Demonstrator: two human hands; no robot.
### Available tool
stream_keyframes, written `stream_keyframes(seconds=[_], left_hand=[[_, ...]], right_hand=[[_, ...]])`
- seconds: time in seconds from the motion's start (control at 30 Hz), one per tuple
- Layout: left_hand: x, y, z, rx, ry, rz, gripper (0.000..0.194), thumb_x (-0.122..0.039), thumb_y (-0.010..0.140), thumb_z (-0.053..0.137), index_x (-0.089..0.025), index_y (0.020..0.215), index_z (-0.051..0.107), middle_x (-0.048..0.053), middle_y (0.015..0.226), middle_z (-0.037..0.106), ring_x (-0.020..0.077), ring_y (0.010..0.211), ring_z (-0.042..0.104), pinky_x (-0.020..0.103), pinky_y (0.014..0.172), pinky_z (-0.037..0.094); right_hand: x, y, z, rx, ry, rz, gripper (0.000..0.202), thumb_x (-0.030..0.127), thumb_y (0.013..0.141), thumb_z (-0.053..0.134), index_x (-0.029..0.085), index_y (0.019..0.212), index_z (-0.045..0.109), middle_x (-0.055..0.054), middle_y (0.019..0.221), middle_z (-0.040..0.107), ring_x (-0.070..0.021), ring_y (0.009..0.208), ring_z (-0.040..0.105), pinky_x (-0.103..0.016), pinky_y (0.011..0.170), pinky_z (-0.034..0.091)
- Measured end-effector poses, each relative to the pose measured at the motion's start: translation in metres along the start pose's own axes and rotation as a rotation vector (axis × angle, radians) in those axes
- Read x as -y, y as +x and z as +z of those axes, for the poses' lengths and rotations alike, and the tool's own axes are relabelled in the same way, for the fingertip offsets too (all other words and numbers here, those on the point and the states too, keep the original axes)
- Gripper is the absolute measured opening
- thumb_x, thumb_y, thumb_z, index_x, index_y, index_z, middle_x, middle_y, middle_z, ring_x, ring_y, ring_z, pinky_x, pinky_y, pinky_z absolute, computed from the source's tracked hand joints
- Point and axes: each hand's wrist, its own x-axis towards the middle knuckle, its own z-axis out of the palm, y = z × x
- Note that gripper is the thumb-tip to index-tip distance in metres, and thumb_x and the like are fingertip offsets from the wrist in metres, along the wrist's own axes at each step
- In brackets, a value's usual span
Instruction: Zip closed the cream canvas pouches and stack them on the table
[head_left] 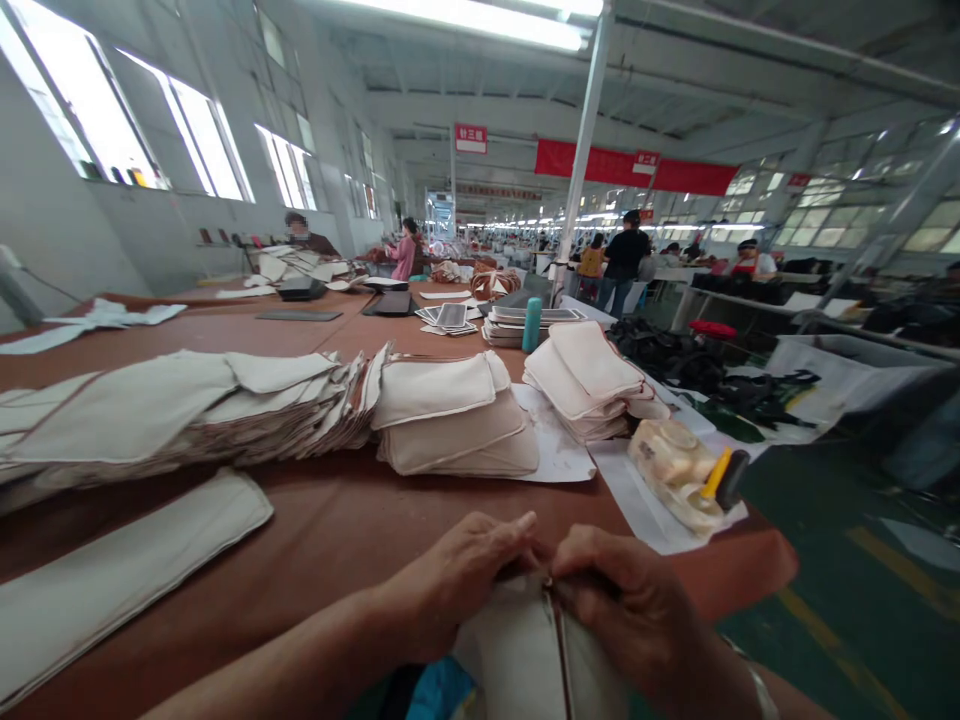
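A cream fabric piece point(517, 650) with a dark seam down its middle hangs at the table's near edge, at the bottom centre. My left hand point(457, 570) lies at its top left, fingers together, with the edge of the fabric under them. On the seam's top end, my right hand point(622, 590) pinches the fabric. The two hands nearly meet. Beyond them are stacks of cream fabric panels: a long leaning row point(180, 400), a middle pile point(457, 410) and a right pile point(589, 375). One long panel point(127, 570) lies flat at the left.
The brown table point(330, 540) ends at the right by a plastic bag point(667, 460) with a yellow-handled tool point(716, 475). Farther back stand a teal bottle point(532, 325) and a metal post point(585, 150). Black straps point(675, 370) lie at the right. Several people work beyond.
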Motion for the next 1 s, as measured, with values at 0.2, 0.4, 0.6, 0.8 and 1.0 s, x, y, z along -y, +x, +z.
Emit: stream_keyframes(seconds=[0.2,0.4,0.6,0.8,1.0], left_hand=[[-0.001,0.002,-0.016,0.115,-0.022,-0.022,0.049,-0.058,0.074,0.071,-0.011,0.068,0.058,-0.003,0.059,0.046,0.0067,0.049,0.035,0.021,0.046,0.024],[-0.005,0.005,-0.018,0.177,0.095,-0.021,0.046,-0.055,0.077,0.070,-0.010,0.080,0.064,-0.002,0.066,0.050,0.0072,0.055,0.036,0.020,0.048,0.024],[-0.020,0.002,-0.010,0.205,0.153,0.028,0.047,-0.056,0.076,0.071,-0.010,0.082,0.063,-0.001,0.069,0.050,0.0082,0.057,0.039,0.018,0.050,0.028],[-0.014,-0.001,0.004,0.218,0.031,0.125,0.043,-0.051,0.078,0.071,-0.012,0.074,0.057,-0.002,0.063,0.046,0.0064,0.052,0.035,0.018,0.047,0.025],[-0.005,0.003,-0.005,0.178,-0.060,0.089,0.044,-0.050,0.070,0.078,-0.013,0.071,0.056,0.000,0.064,0.053,0.0071,0.050,0.040,0.018,0.047,0.027]], right_hand=[[-0.009,0.006,-0.006,0.102,-0.340,-0.298,0.018,0.008,0.090,0.046,0.023,0.096,0.052,-0.001,0.077,0.053,-0.0160,0.070,0.051,-0.027,0.063,0.037],[-0.005,0.000,-0.018,0.097,-0.062,0.030,0.006,0.027,0.091,0.054,0.023,0.095,0.053,-0.001,0.081,0.054,-0.0154,0.070,0.049,-0.025,0.063,0.039],[0.014,0.016,-0.039,0.310,0.231,0.345,0.042,0.051,0.096,0.043,0.016,0.076,0.054,0.002,0.070,0.041,-0.0108,0.060,0.033,-0.023,0.052,0.025],[-0.004,0.009,-0.024,0.341,0.565,0.267,0.042,0.049,0.086,0.063,0.016,0.067,0.047,0.006,0.059,0.034,-0.0061,0.050,0.026,-0.020,0.045,0.019],[-0.020,0.011,-0.027,0.287,0.643,0.265,0.040,0.045,0.085,0.066,0.014,0.066,0.049,0.005,0.060,0.038,-0.0061,0.052,0.028,-0.021,0.046,0.019]])
